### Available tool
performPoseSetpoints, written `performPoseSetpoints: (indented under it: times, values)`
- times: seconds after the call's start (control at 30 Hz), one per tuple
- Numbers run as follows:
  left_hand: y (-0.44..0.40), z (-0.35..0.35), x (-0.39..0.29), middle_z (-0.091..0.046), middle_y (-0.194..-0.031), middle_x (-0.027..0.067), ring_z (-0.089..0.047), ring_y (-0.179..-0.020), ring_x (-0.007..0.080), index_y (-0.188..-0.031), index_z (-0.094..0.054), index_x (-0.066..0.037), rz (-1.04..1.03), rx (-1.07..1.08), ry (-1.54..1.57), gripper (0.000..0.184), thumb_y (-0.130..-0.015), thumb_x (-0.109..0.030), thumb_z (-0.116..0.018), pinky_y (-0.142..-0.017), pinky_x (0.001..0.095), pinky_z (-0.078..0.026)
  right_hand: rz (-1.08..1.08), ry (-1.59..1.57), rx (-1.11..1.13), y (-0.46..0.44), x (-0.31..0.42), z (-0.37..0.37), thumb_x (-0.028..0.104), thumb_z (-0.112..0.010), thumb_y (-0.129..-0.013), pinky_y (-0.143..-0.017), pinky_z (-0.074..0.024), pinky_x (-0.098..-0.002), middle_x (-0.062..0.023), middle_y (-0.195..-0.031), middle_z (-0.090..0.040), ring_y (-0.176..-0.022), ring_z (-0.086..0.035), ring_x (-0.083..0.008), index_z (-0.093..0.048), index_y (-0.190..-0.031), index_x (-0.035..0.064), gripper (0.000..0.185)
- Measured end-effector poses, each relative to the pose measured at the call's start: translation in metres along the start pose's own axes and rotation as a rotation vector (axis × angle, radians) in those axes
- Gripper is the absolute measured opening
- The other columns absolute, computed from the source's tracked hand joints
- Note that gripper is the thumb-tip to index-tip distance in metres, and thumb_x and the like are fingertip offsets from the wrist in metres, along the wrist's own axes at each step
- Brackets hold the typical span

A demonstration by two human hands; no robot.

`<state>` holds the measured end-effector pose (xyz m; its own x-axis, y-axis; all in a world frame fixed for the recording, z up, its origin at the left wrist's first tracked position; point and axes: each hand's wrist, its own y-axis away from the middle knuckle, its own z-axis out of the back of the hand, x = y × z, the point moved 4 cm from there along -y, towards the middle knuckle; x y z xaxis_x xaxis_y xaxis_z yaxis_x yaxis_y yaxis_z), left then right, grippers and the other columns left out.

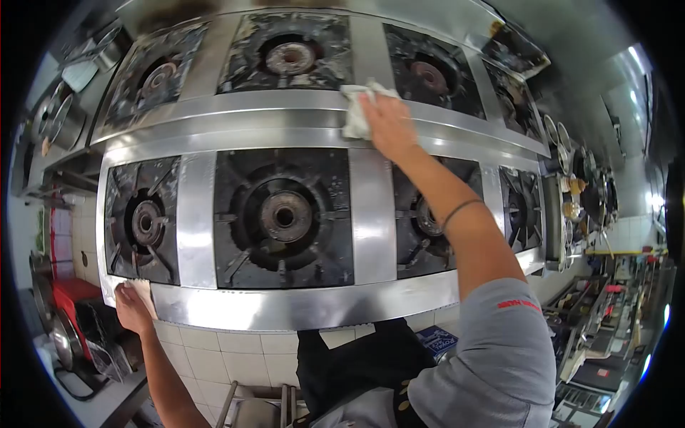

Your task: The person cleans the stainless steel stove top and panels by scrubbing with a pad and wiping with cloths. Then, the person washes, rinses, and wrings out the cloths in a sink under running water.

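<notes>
In the head view, the white cloth lies at twelve o'clock across the rear ledge, under the nearer right hand; fingers stretched over it, any pinch hidden. The left hand grips a pale cloth, eight o'clock, at the front rim; long axes unclear.

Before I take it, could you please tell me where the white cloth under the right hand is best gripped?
I'd pinch the white cloth at its exposed left edge, coming from the left: it looks soft and crumpled, and the right hand covers its other side.
</notes>
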<state>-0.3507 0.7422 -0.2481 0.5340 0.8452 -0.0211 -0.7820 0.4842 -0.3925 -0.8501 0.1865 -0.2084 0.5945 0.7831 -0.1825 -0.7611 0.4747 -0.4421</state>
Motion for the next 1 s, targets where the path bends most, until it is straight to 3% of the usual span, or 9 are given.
performPoseSetpoints:
  times: [0.17,0.3,0.4,0.57,0.63,0.83,0.9,0.97,1.0]
  values:
    - [0.059,0.015,-0.070,-0.072,-0.088,0.0137,-0.069,-0.079,0.0349,-0.104,-0.069,-0.009,-0.288,-0.042,-0.057,0.013,-0.098,-0.015,-0.059,-0.068,0.0454,-0.053,-0.104,0.174,0.059,0.115,-0.150,0.023,0.016,-0.054,-0.092,-0.100,-0.0428,-0.0471,-0.0146,-0.132,-0.055,-0.119,-0.052,-0.0344,-0.050,-0.148,0.0157,0.056]
    - [0.132,0.049,-0.167,-0.072,-0.086,0.0126,-0.068,-0.076,0.0345,-0.100,-0.070,-0.008,-0.403,-0.123,0.107,0.009,-0.095,-0.011,-0.062,-0.068,0.0449,-0.054,-0.192,0.269,0.047,0.189,-0.234,0.049,0.018,-0.055,-0.093,-0.100,-0.0426,-0.0467,-0.0143,-0.135,-0.054,-0.121,-0.052,-0.0343,-0.048,-0.149,0.0170,0.057]
    - [0.180,0.063,-0.222,-0.072,-0.086,0.0128,-0.068,-0.077,0.0344,-0.103,-0.069,-0.008,-0.401,-0.121,0.167,0.010,-0.095,-0.010,-0.063,-0.067,0.0449,-0.053,-0.236,0.253,0.093,0.231,-0.293,0.063,0.018,-0.060,-0.089,-0.099,-0.0428,-0.0473,-0.0140,-0.134,-0.054,-0.119,-0.052,-0.0365,-0.047,-0.148,0.0169,0.061]
    - [0.230,0.082,-0.286,-0.070,-0.085,0.0150,-0.067,-0.075,0.0343,-0.108,-0.067,-0.010,-0.134,0.012,0.187,0.014,-0.098,-0.014,-0.058,-0.065,0.0438,-0.050,-0.212,0.284,0.041,0.296,-0.381,0.067,0.017,-0.055,-0.092,-0.100,-0.0419,-0.0464,-0.0145,-0.136,-0.053,-0.120,-0.052,-0.0350,-0.046,-0.147,0.0180,0.056]
    - [0.238,0.076,-0.290,-0.070,-0.085,0.0163,-0.066,-0.075,0.0360,-0.108,-0.066,-0.010,-0.126,0.050,0.184,0.016,-0.100,-0.016,-0.054,-0.064,0.0447,-0.050,-0.240,0.278,0.013,0.325,-0.416,0.075,0.020,-0.065,-0.086,-0.098,-0.0430,-0.0483,-0.0139,-0.136,-0.054,-0.118,-0.052,-0.0365,-0.042,-0.150,0.0192,0.069]
    - [0.236,0.072,-0.302,-0.074,-0.103,0.0184,-0.070,-0.090,0.0398,-0.118,-0.064,-0.013,-0.005,0.145,0.012,0.026,-0.104,-0.029,-0.048,-0.073,0.0497,-0.052,-0.313,0.299,0.052,0.395,-0.510,0.089,0.021,-0.070,-0.082,-0.101,-0.0418,-0.0489,-0.0136,-0.138,-0.052,-0.121,-0.051,-0.0363,-0.044,-0.148,0.0198,0.072]
    - [0.237,0.075,-0.310,-0.074,-0.105,0.0180,-0.070,-0.091,0.0399,-0.119,-0.063,-0.013,-0.013,0.145,-0.013,0.027,-0.104,-0.030,-0.047,-0.074,0.0497,-0.053,-0.333,0.287,0.025,0.411,-0.531,0.095,0.020,-0.069,-0.082,-0.101,-0.0418,-0.0486,-0.0139,-0.136,-0.053,-0.121,-0.051,-0.0362,-0.045,-0.148,0.0199,0.070]
    - [0.237,0.084,-0.316,-0.074,-0.108,0.0173,-0.070,-0.094,0.0401,-0.122,-0.062,-0.014,-0.021,0.163,-0.054,0.030,-0.105,-0.032,-0.046,-0.076,0.0497,-0.053,-0.352,0.338,0.031,0.422,-0.543,0.104,0.018,-0.060,-0.088,-0.101,-0.0418,-0.0467,-0.0130,-0.134,-0.055,-0.120,-0.052,-0.0342,-0.046,-0.147,0.0183,0.060]
    - [0.238,0.084,-0.316,-0.073,-0.111,0.0169,-0.069,-0.096,0.0407,-0.123,-0.061,-0.014,-0.029,0.145,-0.047,0.031,-0.105,-0.033,-0.044,-0.078,0.0505,-0.052,-0.358,0.366,0.054,0.425,-0.546,0.112,0.014,-0.058,-0.090,-0.098,-0.0464,-0.0459,-0.0129,-0.133,-0.055,-0.117,-0.055,-0.0342,-0.049,-0.143,0.0164,0.054]
